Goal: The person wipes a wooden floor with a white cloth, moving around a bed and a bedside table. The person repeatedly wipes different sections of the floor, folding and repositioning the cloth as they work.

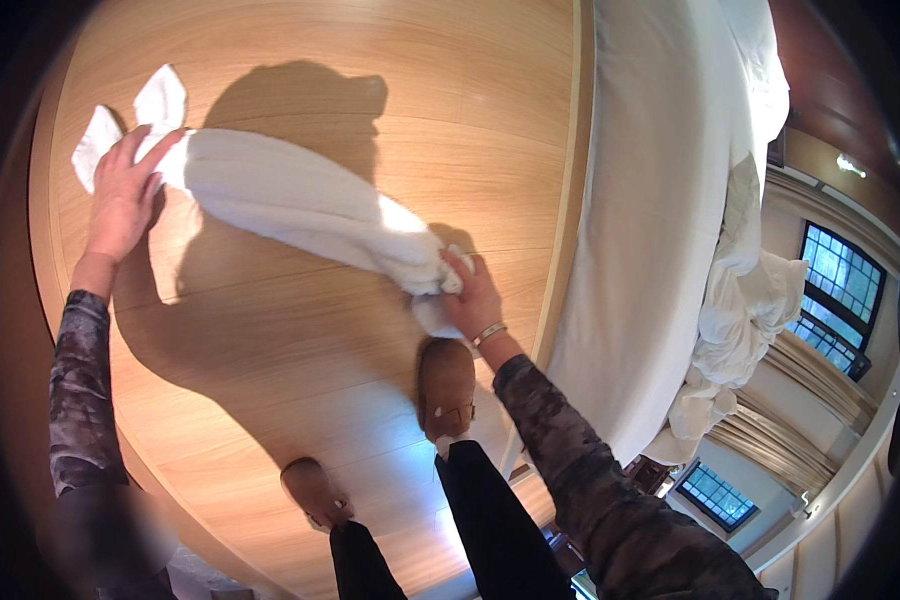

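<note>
A white cloth [292, 187], which looks like a towel, lies gathered lengthwise across the wooden floor. At its far left end two pointed corners stick out, and my left hand [130, 180] grips the bunched cloth just beside them. My right hand [474, 292], with a bracelet on its wrist, pinches the narrowed other end. A small part of the white cloth hangs below that hand, close to the toe of my right brown shoe.
A bed draped with a white sheet [645, 187] runs along the right, with a rumpled white cover [742, 307] on it. My two brown shoes [448, 382] stand on the floor [270, 360]. Windows and curtains are at the far right.
</note>
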Demonstrator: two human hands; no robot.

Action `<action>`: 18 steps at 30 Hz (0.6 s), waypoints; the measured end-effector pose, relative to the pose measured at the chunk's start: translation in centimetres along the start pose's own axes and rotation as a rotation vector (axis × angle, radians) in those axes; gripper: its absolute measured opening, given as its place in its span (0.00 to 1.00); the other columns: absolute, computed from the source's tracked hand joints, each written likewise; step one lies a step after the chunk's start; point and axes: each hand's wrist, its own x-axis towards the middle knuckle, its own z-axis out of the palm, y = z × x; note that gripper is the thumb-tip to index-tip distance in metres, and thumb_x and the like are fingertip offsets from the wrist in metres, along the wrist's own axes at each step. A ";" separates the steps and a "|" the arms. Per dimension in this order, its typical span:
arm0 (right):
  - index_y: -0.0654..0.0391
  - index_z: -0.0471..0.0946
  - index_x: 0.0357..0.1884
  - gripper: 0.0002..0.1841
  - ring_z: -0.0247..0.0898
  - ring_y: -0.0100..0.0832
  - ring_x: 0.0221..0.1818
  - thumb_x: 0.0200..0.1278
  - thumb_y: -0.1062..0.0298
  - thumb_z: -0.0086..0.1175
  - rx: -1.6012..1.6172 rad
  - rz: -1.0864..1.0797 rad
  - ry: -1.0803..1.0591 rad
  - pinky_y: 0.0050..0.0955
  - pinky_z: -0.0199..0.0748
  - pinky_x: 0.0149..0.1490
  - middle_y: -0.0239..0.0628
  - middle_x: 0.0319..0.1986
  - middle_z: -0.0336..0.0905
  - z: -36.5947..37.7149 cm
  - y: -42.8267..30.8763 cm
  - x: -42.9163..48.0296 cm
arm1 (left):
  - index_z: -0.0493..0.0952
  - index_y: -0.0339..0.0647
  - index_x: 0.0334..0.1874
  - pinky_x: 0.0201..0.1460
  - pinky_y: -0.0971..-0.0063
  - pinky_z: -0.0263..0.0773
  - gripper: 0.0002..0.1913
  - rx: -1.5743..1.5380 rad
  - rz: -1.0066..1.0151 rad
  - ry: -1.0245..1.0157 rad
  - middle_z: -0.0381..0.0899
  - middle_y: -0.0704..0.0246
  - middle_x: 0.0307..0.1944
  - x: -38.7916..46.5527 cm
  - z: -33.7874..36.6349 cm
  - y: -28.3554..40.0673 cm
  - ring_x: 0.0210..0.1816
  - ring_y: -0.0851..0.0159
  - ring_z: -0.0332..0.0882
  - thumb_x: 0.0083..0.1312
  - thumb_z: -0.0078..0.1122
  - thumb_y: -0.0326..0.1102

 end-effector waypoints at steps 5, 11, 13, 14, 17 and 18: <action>0.36 0.74 0.61 0.35 0.67 0.51 0.56 0.45 0.72 0.61 0.011 -0.111 -0.083 0.46 0.76 0.53 0.45 0.54 0.69 2.6 -8.2 -2.6 | 0.68 0.57 0.70 0.68 0.54 0.62 0.32 0.033 -0.133 -0.067 0.67 0.53 0.63 -11.6 -1.5 -6.3 0.64 0.45 0.64 0.63 0.54 0.21; 0.38 0.75 0.60 0.35 0.67 0.53 0.56 0.44 0.73 0.62 0.004 -0.217 -0.235 0.46 0.75 0.54 0.47 0.57 0.68 4.7 -12.4 -4.5 | 0.65 0.54 0.72 0.69 0.53 0.60 0.35 0.078 -0.444 -0.184 0.63 0.48 0.66 -33.2 -1.6 -3.0 0.66 0.41 0.61 0.61 0.55 0.20; 0.38 0.75 0.60 0.35 0.67 0.52 0.55 0.42 0.73 0.62 -0.049 -0.281 -0.224 0.45 0.75 0.54 0.46 0.57 0.68 5.1 -12.6 -4.8 | 0.64 0.57 0.73 0.70 0.54 0.59 0.36 0.004 -0.582 -0.152 0.63 0.45 0.65 -38.0 -0.6 0.3 0.66 0.41 0.62 0.62 0.53 0.19; 0.38 0.75 0.59 0.35 0.67 0.52 0.55 0.42 0.74 0.62 -0.063 -0.306 -0.230 0.45 0.75 0.54 0.46 0.57 0.68 5.3 -12.6 -4.8 | 0.63 0.57 0.74 0.70 0.54 0.58 0.35 0.005 -0.645 -0.144 0.63 0.44 0.65 -40.0 -0.2 2.2 0.66 0.41 0.62 0.63 0.53 0.22; 0.38 0.76 0.58 0.34 0.67 0.49 0.55 0.41 0.74 0.62 -0.084 -0.377 -0.196 0.44 0.76 0.52 0.43 0.54 0.69 5.3 -12.9 -4.8 | 0.60 0.58 0.75 0.71 0.51 0.55 0.35 -0.102 -0.928 -0.247 0.61 0.43 0.67 -44.9 0.4 8.6 0.67 0.40 0.59 0.65 0.53 0.25; 0.38 0.76 0.58 0.34 0.67 0.48 0.55 0.41 0.74 0.62 -0.086 -0.374 -0.220 0.44 0.76 0.52 0.43 0.54 0.69 5.2 -12.9 -4.7 | 0.60 0.58 0.75 0.71 0.51 0.55 0.35 -0.061 -0.994 -0.286 0.60 0.43 0.67 -46.1 0.8 10.7 0.68 0.40 0.59 0.64 0.53 0.24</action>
